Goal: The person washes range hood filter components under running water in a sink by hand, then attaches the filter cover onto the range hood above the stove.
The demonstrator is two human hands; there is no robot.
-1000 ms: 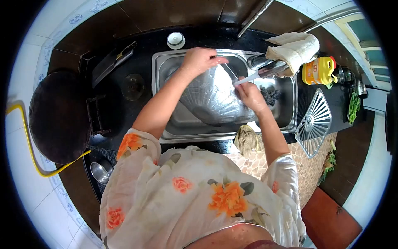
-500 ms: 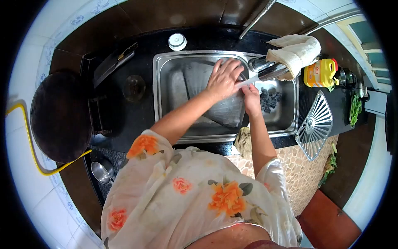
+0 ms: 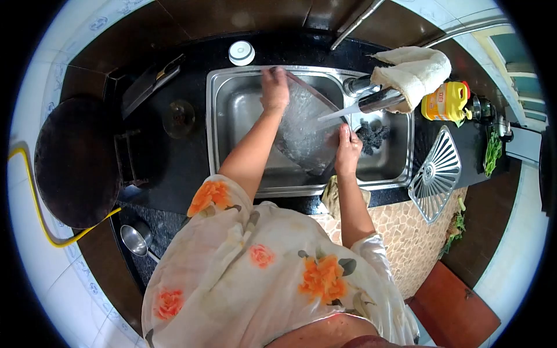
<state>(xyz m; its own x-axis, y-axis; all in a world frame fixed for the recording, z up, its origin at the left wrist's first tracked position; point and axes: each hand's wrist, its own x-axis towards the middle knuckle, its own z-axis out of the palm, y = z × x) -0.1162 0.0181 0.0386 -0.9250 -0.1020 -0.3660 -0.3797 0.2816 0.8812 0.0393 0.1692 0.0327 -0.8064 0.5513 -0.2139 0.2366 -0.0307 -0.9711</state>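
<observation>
My left hand [image 3: 275, 90] is closed round the far left corner of a flat, wet, dark-edged panel [image 3: 304, 136] in the sink [image 3: 212, 124]. On the panel's right side, my right hand [image 3: 347, 152] grips the edge with the thumb up. From the faucet [image 3: 380, 101], a water stream [image 3: 336, 113] lands on the panel and spreads over it. The panel lies tilted in the large left basin; its exact kind is unclear. A black scrubber [image 3: 373, 136] sits in the smaller right basin, close to my right hand.
A cream cloth [image 3: 413, 72] drapes over the faucet. Right stand a yellow jug [image 3: 445, 102] and a slotted metal rack [image 3: 436, 174]. A wet cloth [image 3: 342, 200] hangs on the front edge. Left are a round dark pan [image 3: 78, 162] and a ladle [image 3: 135, 240]; a white-lidded container [image 3: 241, 53] stands behind.
My left hand has moved left and away from the faucet to the panel's far corner. The panel has turned and tilted, with water now splashing across it. My right hand has shifted slightly nearer.
</observation>
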